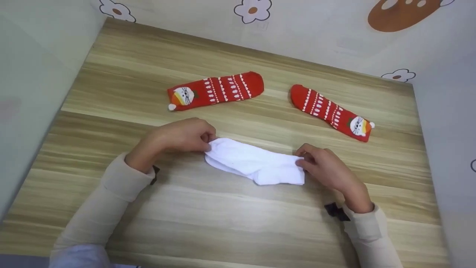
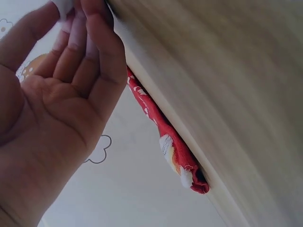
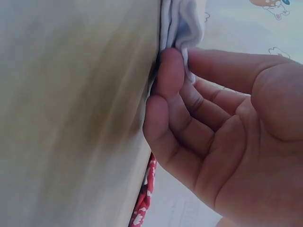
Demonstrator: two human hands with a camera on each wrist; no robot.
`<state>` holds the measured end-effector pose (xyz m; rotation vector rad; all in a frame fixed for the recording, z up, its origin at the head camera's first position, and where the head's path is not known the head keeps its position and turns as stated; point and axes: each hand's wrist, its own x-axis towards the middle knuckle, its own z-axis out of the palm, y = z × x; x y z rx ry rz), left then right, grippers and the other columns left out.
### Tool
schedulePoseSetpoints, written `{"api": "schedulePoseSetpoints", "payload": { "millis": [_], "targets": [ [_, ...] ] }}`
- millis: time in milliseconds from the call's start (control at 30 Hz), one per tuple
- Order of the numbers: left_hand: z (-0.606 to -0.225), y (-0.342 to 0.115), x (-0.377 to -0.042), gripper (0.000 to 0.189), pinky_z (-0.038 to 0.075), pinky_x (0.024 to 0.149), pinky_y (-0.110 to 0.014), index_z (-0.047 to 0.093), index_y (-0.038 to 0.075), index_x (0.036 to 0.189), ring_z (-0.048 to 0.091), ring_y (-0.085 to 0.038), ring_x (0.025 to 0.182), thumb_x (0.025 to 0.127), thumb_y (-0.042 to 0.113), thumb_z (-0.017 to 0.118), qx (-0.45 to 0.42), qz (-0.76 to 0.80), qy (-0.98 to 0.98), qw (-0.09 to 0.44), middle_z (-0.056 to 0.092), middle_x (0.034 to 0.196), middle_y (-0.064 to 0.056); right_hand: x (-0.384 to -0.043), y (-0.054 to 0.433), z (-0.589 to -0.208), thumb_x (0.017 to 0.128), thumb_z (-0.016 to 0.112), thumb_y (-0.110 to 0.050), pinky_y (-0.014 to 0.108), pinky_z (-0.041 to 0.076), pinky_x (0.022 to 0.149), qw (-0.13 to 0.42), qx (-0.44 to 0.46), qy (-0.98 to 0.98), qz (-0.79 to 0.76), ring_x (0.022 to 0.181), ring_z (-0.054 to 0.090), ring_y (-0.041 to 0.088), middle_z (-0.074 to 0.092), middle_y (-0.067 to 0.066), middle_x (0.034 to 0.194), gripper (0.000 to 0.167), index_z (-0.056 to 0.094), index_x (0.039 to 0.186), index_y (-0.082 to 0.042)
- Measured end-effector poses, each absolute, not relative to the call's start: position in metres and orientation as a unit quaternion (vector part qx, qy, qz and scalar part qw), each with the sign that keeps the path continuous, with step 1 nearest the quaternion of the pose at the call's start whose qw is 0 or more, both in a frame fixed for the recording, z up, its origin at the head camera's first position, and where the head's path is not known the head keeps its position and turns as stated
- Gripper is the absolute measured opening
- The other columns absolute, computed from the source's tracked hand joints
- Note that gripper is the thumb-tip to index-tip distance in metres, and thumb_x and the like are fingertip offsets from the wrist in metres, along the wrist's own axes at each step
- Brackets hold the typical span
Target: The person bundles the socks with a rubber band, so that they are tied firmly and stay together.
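A pair of white socks (image 1: 253, 160), one laid over the other, stretches between my two hands in the head view. My left hand (image 1: 182, 136) pinches the toe end; in the left wrist view a bit of white fabric (image 2: 64, 7) shows between thumb and fingers. At the cuff end, my right hand (image 1: 327, 167) pinches the upper corner. The right wrist view shows the layered cuff edges (image 3: 182, 28) between the thumb and index finger of that hand. The heels point toward me near the cuff.
Beyond my left hand lies a red patterned sock (image 1: 223, 89) with a cat face and a white pompom. Its match, another red sock (image 1: 331, 111), lies slanted at the right. All rest on a wood-grain table (image 1: 223, 223), with flower-printed walls (image 1: 305, 33) behind.
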<state>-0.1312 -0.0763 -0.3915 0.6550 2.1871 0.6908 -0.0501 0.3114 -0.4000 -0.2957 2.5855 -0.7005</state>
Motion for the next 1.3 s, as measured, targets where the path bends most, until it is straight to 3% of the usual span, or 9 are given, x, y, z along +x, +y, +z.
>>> {"api": "schedulePoseSetpoints", "payload": {
  "millis": [433,633,733,900,1133,1300],
  "targets": [
    [-0.391,-0.076,-0.133,0.022,0.053,0.079,-0.033,0.071,0.017,0.112,0.064,-0.020,0.085,0.097,0.032,0.072,0.250,0.283,0.863,0.336,0.072,0.093,-0.001,-0.066,0.317,-0.393,0.100,0.068,-0.024,0.030,0.050,0.073,0.196,-0.091,0.946,-0.244,0.081,0.061,0.019,0.074,0.001,0.100,0.022,0.069,0.122,-0.018],
    [-0.392,-0.077,-0.136,0.021,0.050,0.073,-0.032,0.073,0.016,0.104,0.062,-0.020,0.077,0.097,0.036,0.071,0.225,0.326,0.876,0.275,0.072,0.087,-0.004,-0.074,0.314,-0.371,0.102,0.065,-0.024,0.035,0.052,0.076,0.120,-0.070,0.959,-0.247,0.083,0.062,0.022,0.072,0.007,0.096,0.027,0.067,0.124,-0.010],
    [-0.391,-0.075,-0.136,0.024,0.052,0.074,-0.032,0.071,0.016,0.104,0.063,-0.020,0.080,0.095,0.038,0.073,0.195,0.342,0.890,0.229,0.071,0.089,-0.002,-0.080,0.307,-0.364,0.100,0.068,-0.028,0.048,0.055,0.092,0.090,-0.061,0.960,-0.259,0.103,0.065,0.028,0.071,0.010,0.114,0.036,0.064,0.130,-0.008],
    [-0.388,-0.074,-0.138,0.041,0.053,0.077,-0.033,0.066,0.014,0.115,0.062,-0.019,0.089,0.090,0.043,0.079,0.152,0.359,0.903,0.179,0.068,0.097,0.000,-0.093,0.294,-0.362,0.096,0.073,-0.039,0.060,0.042,0.114,0.063,-0.074,0.958,-0.270,0.139,0.049,0.033,0.057,0.011,0.147,0.059,0.055,0.146,-0.013],
    [-0.387,-0.077,-0.142,0.047,0.051,0.085,-0.036,0.065,0.010,0.118,0.059,-0.021,0.097,0.085,0.038,0.086,0.152,0.388,0.899,0.136,0.068,0.110,-0.006,-0.113,0.283,-0.366,0.093,0.077,-0.038,0.058,0.038,0.118,0.040,-0.078,0.945,-0.316,0.146,0.042,0.030,0.048,0.008,0.157,0.071,0.047,0.154,-0.015],
    [-0.383,-0.081,-0.146,0.047,0.049,0.084,-0.037,0.065,0.010,0.117,0.057,-0.023,0.096,0.085,0.036,0.086,0.144,0.387,0.903,0.119,0.068,0.111,-0.008,-0.124,0.278,-0.365,0.093,0.077,-0.038,0.058,0.040,0.118,0.038,-0.074,0.936,-0.343,0.146,0.043,0.029,0.047,0.007,0.159,0.073,0.045,0.155,-0.016]
  ]
}}
